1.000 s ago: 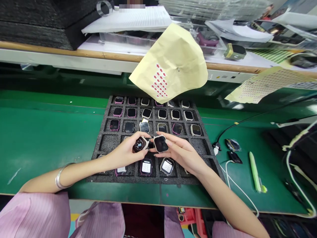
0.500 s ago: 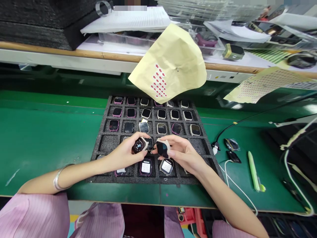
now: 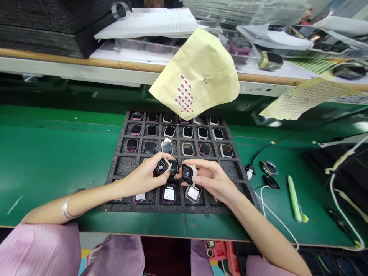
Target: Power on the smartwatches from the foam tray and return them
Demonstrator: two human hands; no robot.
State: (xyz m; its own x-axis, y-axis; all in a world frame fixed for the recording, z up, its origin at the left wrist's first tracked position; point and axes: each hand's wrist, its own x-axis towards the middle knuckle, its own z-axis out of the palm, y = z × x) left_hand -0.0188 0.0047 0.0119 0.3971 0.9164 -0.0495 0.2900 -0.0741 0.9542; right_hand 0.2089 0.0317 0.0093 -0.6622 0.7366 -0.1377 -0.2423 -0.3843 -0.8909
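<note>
While our left hand (image 3: 151, 174) grips a lit watch (image 3: 161, 168), our right hand (image 3: 214, 178) grasps a second watch (image 3: 188, 174), also lit, at three o'clock from it, both above the foam tray (image 3: 178, 209). At six o'clock, white-screened watches (image 3: 169, 194) lie; at twelve, dark watches (image 3: 188, 132). We judge ourselves partway: two showing dials, both unreturned; whether the dark ones are finished, we cannot tell.
</note>
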